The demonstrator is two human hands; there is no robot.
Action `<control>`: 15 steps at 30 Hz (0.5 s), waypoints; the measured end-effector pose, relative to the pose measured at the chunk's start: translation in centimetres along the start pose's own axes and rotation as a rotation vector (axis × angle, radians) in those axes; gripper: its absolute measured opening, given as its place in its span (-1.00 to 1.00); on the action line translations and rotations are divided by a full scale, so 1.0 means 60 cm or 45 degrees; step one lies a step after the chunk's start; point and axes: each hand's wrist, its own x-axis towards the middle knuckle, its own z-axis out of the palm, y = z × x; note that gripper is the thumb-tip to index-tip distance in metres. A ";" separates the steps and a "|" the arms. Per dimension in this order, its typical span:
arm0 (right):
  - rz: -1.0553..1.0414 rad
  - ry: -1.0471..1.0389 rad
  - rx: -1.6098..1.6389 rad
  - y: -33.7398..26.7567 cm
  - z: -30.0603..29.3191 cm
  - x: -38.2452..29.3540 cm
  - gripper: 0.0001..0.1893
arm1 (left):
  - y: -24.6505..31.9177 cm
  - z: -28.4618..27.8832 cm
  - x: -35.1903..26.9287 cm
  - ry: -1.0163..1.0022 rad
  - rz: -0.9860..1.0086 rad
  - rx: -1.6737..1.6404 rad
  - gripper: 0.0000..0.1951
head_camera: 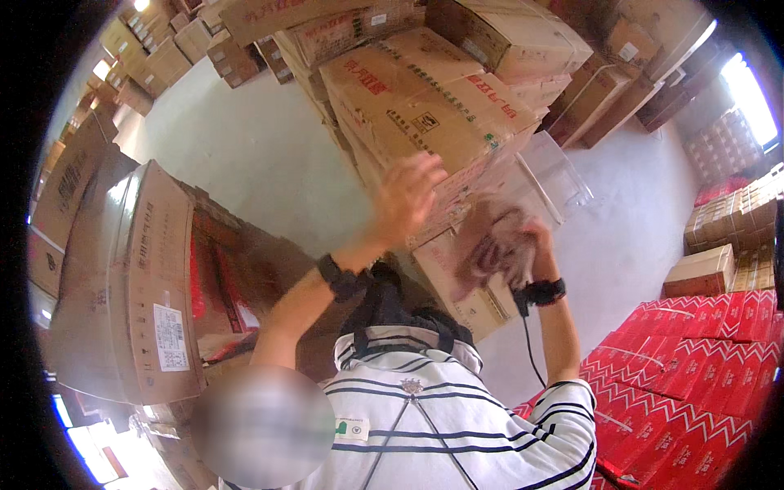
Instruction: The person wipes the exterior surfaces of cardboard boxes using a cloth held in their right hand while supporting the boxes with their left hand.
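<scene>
My left hand (pixel 411 193) is raised beside the near edge of a large cardboard carton (pixel 407 92) printed with red and green writing. Its fingers are blurred, and I see nothing held in it. My right hand (pixel 538 236) is closed on a crumpled brownish cloth (pixel 493 245), also blurred by motion. Below the cloth stands a lower carton (pixel 456 278) with an opening or cut-out in its side. A clear plastic sheet or bin (pixel 554 165) lies right of the stack. Dark bands are on both wrists, and a black cable hangs from the right one.
A tall carton (pixel 159 282) with a white label stands at the left, beside red items inside a box. Red cartons (pixel 680 367) are stacked at the lower right. A closed carton (pixel 539 46) lies on the stack in front. Grey floor (pixel 245 147) shows between the stacks.
</scene>
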 end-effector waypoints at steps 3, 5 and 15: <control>-0.214 0.041 0.447 -0.035 -0.059 0.034 -0.53 | -0.082 -0.018 0.030 -0.059 -0.071 0.179 -0.60; -0.341 0.143 0.402 -0.070 -0.083 0.064 -0.52 | -0.113 -0.028 0.046 -0.144 -0.178 0.254 -0.53; -0.532 0.398 0.390 0.013 -0.116 0.323 -0.56 | -0.139 -0.019 0.071 -0.488 -0.193 0.209 -0.36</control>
